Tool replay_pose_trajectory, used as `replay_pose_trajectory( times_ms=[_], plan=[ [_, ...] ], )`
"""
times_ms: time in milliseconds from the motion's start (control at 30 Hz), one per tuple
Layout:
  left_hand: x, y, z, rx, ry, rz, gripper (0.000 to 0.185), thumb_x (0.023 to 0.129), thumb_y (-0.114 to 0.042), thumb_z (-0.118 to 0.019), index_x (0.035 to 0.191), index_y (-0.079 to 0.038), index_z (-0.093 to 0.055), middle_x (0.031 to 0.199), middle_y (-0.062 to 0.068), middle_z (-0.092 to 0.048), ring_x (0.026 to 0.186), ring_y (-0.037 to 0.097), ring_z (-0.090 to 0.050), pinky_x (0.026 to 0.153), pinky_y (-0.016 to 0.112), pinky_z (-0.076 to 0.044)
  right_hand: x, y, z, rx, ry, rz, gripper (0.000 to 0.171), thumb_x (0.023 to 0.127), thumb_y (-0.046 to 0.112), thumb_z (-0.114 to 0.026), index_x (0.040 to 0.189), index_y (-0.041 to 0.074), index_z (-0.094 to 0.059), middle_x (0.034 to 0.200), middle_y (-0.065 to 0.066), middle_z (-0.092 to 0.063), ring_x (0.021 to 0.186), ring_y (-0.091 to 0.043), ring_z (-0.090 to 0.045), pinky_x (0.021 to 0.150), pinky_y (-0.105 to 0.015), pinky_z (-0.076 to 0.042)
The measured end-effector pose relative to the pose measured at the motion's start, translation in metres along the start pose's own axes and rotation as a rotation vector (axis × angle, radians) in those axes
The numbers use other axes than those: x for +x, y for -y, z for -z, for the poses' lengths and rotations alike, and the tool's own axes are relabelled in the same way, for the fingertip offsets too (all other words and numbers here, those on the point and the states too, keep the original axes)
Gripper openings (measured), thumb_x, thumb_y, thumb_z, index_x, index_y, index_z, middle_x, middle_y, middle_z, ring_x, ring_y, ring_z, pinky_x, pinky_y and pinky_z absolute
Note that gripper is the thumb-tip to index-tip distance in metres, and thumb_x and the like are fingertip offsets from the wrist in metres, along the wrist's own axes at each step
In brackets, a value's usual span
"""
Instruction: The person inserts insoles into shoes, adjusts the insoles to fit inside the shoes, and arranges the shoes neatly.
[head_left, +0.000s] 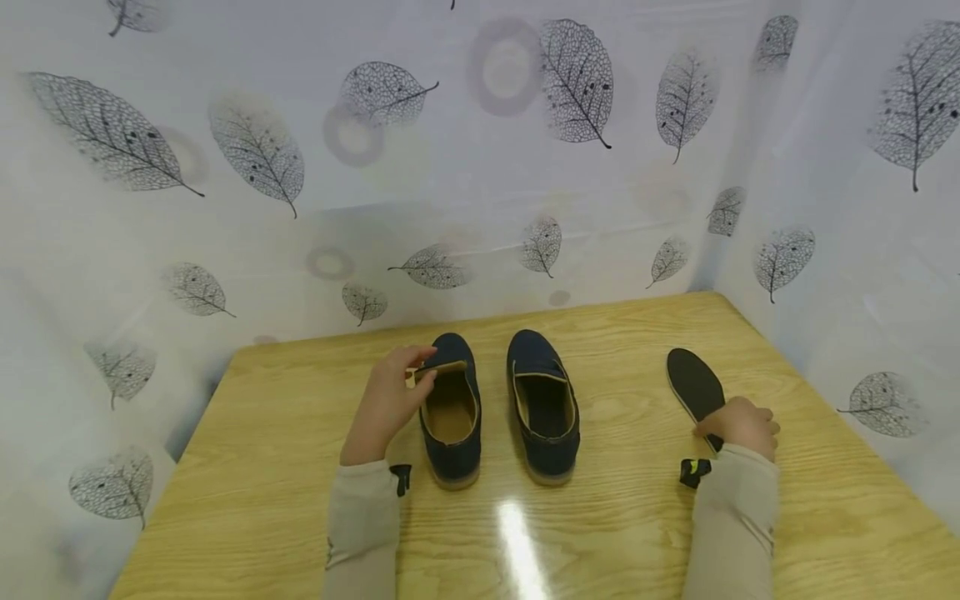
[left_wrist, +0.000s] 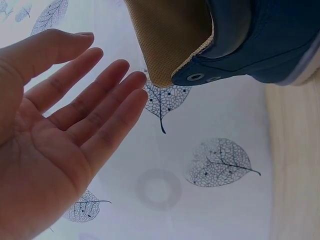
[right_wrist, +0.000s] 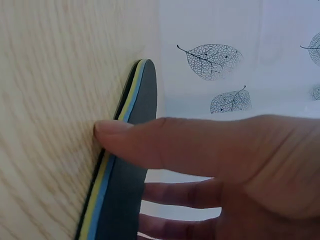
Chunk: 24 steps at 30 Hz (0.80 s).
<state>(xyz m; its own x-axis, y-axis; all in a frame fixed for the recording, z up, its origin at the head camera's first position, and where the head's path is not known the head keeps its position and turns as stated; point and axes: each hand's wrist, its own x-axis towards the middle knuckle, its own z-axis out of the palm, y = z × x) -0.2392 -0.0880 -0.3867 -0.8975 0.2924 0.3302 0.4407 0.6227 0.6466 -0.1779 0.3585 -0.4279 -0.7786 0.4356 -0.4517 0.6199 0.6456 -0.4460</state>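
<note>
the right hand (head_left: pixel 738 425) gripped the near end of the black insole (head_left: pixel 693 383) on the tabletop (head_left: pixel 262 467), fingers hidden beneath. the left hand (head_left: pixel 386 400), fingers straight, touched the left shoe (head_left: pixel 452 412); the right shoe (head_left: pixel 545 406) stood beside it.

Left hand (head_left: pixel 386 398) reaches toward twelve o'clock, fingers straight and relaxed; right hand (head_left: pixel 738 423) lies at three o'clock, thumb and fingers curled, pinching.
</note>
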Motion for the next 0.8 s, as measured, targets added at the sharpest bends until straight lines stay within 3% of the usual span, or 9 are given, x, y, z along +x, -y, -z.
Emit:
replay_pose_trajectory(
  times_ms=[433,600,700,800],
  plan=[
    [0.000,-0.002,-0.001,-0.008,-0.009,-0.028,0.030,0.089,-0.002,-0.066,0.119,0.000,-0.064,0.115,0.017,-0.063,0.105,0.032,-0.060,0.087,0.046,-0.052,0.004,-0.012,0.005,-0.053,-0.029,0.146,0.069,0.084,0.024,-0.066,0.117,-0.030,-0.039,0.113,-0.054,-0.029,0.104,-0.067,-0.031,0.086,-0.065,-0.038],
    [0.000,-0.003,-0.001,-0.017,-0.002,-0.023,0.031,0.089,-0.002,-0.067,0.120,0.000,-0.064,0.117,0.016,-0.063,0.106,0.032,-0.059,0.088,0.047,-0.051,0.003,-0.010,0.010,-0.005,-0.093,0.198,0.062,0.083,0.027,-0.067,0.108,-0.026,-0.045,0.107,-0.044,-0.047,0.092,-0.051,-0.050,0.080,-0.058,-0.045],
    [0.000,-0.003,-0.002,-0.019,0.000,-0.030,0.031,0.088,-0.002,-0.067,0.120,0.000,-0.064,0.116,0.017,-0.063,0.105,0.032,-0.060,0.088,0.047,-0.051,0.001,-0.005,0.013,0.003,-0.142,0.231,0.048,0.083,0.029,-0.067,0.087,-0.017,-0.053,0.081,-0.028,-0.053,0.072,-0.034,-0.050,0.065,-0.044,-0.047],
    [0.000,-0.003,-0.001,-0.020,-0.001,-0.047,0.031,0.088,-0.001,-0.067,0.119,0.000,-0.064,0.115,0.017,-0.063,0.103,0.033,-0.060,0.087,0.047,-0.052,-0.004,0.000,0.017,-0.010,-0.181,0.276,0.047,0.086,0.032,-0.065,0.087,-0.015,-0.060,0.080,-0.029,-0.057,0.070,-0.036,-0.052,0.064,-0.043,-0.047]
  ],
)
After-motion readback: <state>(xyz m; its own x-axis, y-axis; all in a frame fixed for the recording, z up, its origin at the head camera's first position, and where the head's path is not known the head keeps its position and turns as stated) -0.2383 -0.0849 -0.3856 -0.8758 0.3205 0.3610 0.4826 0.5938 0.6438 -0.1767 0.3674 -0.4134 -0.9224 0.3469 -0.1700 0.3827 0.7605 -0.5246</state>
